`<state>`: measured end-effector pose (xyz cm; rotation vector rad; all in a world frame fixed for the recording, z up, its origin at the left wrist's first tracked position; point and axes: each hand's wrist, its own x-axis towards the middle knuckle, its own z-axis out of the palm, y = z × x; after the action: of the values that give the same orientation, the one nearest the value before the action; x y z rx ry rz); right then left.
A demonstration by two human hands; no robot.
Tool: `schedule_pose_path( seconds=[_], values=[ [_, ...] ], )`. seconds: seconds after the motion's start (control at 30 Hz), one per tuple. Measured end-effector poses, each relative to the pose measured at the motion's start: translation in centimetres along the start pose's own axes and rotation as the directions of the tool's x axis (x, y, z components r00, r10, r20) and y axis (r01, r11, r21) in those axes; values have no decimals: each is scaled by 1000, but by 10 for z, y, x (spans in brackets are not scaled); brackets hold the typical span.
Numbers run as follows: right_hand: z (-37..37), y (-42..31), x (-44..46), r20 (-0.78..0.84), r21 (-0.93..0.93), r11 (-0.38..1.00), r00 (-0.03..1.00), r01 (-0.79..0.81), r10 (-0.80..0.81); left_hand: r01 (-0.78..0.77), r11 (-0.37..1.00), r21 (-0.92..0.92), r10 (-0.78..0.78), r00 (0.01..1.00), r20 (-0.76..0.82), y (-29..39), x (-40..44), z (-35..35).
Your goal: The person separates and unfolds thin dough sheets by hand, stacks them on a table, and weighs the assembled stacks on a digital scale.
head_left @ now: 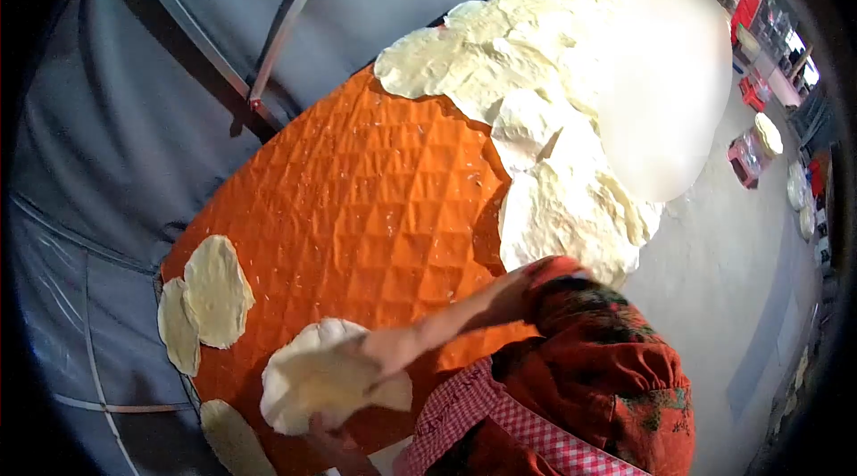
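over the orange cloth, the thin flatbread, likely light, floppy and tearable, wants support at opposite edges, the right hand grasping one, the left hand too blurred to tell.

On the cloth, a pile of breads fills the upper right; two breads overlap at the left edge, a third bread below them. Between right hand and left hand is another bread. Curtain left, floor right.
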<state>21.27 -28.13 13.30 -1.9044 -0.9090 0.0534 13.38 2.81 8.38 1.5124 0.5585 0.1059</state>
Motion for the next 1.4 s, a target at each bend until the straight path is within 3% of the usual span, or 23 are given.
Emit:
schedule_pose_path(
  seconds=[0.13, 0.17, 0.2, 0.27, 0.3, 0.33, 0.4, 0.43, 0.47, 0.5, 0.53, 0.63, 0.73, 0.8, 0.87, 0.93, 0.97, 1.0, 1.1, 1.2, 1.23, 1.33, 1.4],
  values=[
    [38, -45, 67, 101, -307, 932, 968, -191, 231, -318, 947, 46, 306, 935, 180, 50, 7, 47],
    [18, -54, 78, 44, -258, 941, 970, -220, 239, -276, 957, -92, 290, 932, 218, 69, 10, 59],
    [5, -55, 83, -255, -146, 968, 953, -202, 160, -12, 900, -435, 114, 971, 210, 104, -2, 86],
    [-18, 24, 126, -199, -185, 967, 970, -178, 140, -152, 931, -331, 239, 940, 242, 130, -8, 96],
    [-34, 98, 144, -317, -326, 945, 946, -40, -69, -221, 934, -282, 295, 920, 257, 133, -9, 96],
    [-97, 61, 121, -474, -214, 965, 880, -150, 31, -339, 923, -182, 370, 911, 184, 131, -12, 97],
    [-204, 74, 82, -433, -317, 847, 860, -426, 270, -485, 874, 31, 479, 871, 109, 85, 26, 67],
    [-239, 41, 48, -483, 368, 893, 768, -258, 421, -486, 859, 162, 483, 874, 55, 49, 55, 44],
    [-274, 64, 19, -529, 182, 929, 764, -324, 370, -467, 835, 291, 488, 873, 2, 7, 87, 18],
    [-301, 63, -15, -511, 411, 892, 763, -188, 396, -430, 801, 417, 493, 869, -50, -16, 102, 8],
    [-315, 51, -38, -595, 445, 832, 585, -331, 551, -347, 708, 616, 452, 892, -17, -17, 101, 11],
    [-366, 123, -170, -762, 375, 786, 320, -492, 563, -129, 268, 955, 333, 942, 34, -7, 71, 29],
    [-372, 198, -253, -927, 111, 434, 64, -894, 369, -174, -27, 984, 601, 784, 155, -68, 92, 26],
    [-317, 214, -197, -943, -11, 533, 187, -846, 277, -95, 133, 986, 391, 920, 36, -49, 98, 36],
    [-223, 223, -79, -623, 381, 768, 471, -515, 625, -95, 156, 983, 373, 927, 31, -40, 96, 38],
    [-113, 212, 70, -262, 570, 677, 678, -466, 687, -121, 157, 980, 369, 928, 55, -37, 96, 35],
    [-74, 201, 137, -177, 456, 615, 612, -643, 771, -140, 155, 978, 371, 926, 73, -37, 99, 33],
    [-23, 254, 178, -213, 453, 793, 815, -406, 539, -157, 159, 975, 377, 922, 87, -41, 104, 34],
    [58, 270, 316, -56, 870, 439, 841, -223, 537, -70, -29, 997, 292, 954, 75, -21, 99, 40],
    [90, 235, 403, -36, 804, 294, 451, -517, 892, -128, 126, 984, 267, 959, 90, -23, 110, 35],
    [107, 251, 414, -114, 745, 393, 478, -539, 871, -129, 165, 978, 287, 955, 77, -30, 112, 32],
    [130, 289, 442, -5, 850, 183, 340, -494, 941, -144, 274, 951, 322, 945, 51, -48, 115, 28],
    [105, 268, 451, -167, 602, 412, 397, -684, 902, -163, 318, 934, 313, 948, 59, -47, 115, 25]
  ],
)
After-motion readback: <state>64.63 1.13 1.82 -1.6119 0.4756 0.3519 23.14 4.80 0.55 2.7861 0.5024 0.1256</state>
